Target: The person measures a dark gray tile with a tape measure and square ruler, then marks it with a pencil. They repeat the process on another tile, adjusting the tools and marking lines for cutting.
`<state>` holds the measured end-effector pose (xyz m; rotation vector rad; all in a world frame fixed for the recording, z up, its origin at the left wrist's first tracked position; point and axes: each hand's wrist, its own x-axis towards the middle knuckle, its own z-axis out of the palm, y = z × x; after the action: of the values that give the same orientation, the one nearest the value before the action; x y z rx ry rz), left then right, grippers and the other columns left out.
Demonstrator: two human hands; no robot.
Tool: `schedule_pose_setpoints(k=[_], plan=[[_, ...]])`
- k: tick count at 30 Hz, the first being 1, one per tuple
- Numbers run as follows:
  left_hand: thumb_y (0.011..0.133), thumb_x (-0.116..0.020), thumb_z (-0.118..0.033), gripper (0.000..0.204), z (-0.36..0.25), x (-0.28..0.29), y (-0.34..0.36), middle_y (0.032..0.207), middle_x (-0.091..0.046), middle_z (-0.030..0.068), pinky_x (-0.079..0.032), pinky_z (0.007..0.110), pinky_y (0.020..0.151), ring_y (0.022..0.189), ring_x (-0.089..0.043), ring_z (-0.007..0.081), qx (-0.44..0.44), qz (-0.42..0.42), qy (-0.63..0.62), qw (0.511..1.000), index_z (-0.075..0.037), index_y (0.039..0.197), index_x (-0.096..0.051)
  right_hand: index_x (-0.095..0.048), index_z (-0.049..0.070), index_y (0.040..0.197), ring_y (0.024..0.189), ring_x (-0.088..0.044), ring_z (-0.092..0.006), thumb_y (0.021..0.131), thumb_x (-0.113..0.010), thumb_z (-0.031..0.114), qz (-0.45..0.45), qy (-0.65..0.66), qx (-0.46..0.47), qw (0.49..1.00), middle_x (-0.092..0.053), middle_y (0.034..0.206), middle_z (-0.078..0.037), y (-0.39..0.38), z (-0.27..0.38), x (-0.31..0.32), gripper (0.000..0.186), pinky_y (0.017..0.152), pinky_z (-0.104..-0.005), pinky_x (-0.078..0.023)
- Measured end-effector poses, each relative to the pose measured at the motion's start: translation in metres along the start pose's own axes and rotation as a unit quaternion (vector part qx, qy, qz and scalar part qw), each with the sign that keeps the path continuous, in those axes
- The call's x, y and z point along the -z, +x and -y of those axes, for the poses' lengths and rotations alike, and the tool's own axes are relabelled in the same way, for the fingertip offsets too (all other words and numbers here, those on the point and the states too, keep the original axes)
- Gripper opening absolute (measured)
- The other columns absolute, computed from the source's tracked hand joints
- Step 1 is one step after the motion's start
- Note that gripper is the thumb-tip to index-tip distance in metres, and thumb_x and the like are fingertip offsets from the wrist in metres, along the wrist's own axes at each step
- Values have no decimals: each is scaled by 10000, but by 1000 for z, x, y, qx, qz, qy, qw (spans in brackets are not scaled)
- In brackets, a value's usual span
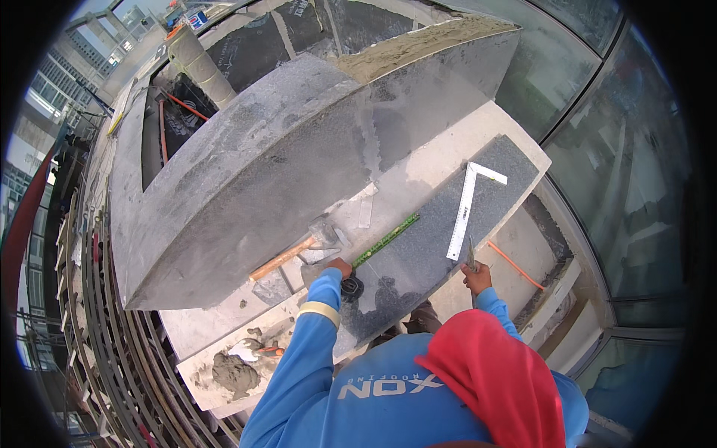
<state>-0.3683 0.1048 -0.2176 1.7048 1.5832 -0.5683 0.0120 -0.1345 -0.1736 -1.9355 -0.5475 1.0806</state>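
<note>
My left hand (340, 269) is closed at the near end of a tape measure, with its black case (351, 289) beside my fingers. Its green blade (385, 240) runs out along the edge of a dark grey stone slab (418, 265). To the right, my right hand (476, 278) grips a thin, grey, pointed tool (471, 256) with the tip up; its exact kind is unclear. Just beyond that tip, a white L-shaped square (463, 213) lies flat on the slab.
Behind the slab rises a curved grey stone wall (299, 157). An orange-handled hammer (284, 257) lies at its foot. Wet mortar (235, 373) and an orange-handled tool (270, 351) sit at the lower left. Glass panels (582, 104) stand on the right, and long metal bars (127, 351) on the left.
</note>
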Motion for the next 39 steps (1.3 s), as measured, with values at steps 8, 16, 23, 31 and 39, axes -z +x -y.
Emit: schedule_pose_setpoints(k=[8, 16, 23, 31, 39], plan=[[871, -583, -404, 602, 3, -3, 12, 1274, -616, 332, -458, 475, 1046, 1224, -596, 442, -2, 0, 35, 999, 100, 1191, -658, -731, 20, 1001, 721, -697, -253, 887, -723, 357, 22, -117, 0, 993, -711, 783, -149, -3, -24, -12, 356, 726, -397, -547], [877, -556, -439, 614, 6, -5, 15, 1229, -632, 335, -461, 483, 1041, 1221, -592, 450, -25, -21, 47, 998, 100, 1147, -673, -745, 33, 965, 796, -719, -263, 869, -738, 378, 13, -119, -28, 992, -729, 818, -149, -4, -43, -9, 358, 766, -398, -548], [907, -561, -470, 621, 15, -8, 25, 1242, -614, 350, -448, 500, 1041, 1223, -576, 475, -50, -10, 98, 994, 92, 1146, -672, -732, 26, 920, 656, -689, -233, 884, -731, 349, -6, -80, -16, 997, -691, 702, -125, -8, -42, 11, 325, 669, -404, -538], [989, -507, -427, 507, 18, -8, 15, 1057, -691, 294, -484, 504, 921, 1034, -653, 450, -197, -32, 144, 969, 31, 1015, -721, -702, 7, 949, 745, -683, -285, 879, -731, 367, -25, -80, -24, 996, -691, 759, -165, -25, -32, 28, 368, 733, -431, -528], [1078, -477, -363, 500, -46, 18, -65, 695, -626, 59, -454, 329, 654, 652, -542, 149, -326, -99, -274, 899, 8, 808, -677, -670, -8, 882, 752, -661, -355, 870, -737, 376, -121, -116, -36, 985, -671, 772, -208, 15, -18, 126, 391, 744, -462, -513]])
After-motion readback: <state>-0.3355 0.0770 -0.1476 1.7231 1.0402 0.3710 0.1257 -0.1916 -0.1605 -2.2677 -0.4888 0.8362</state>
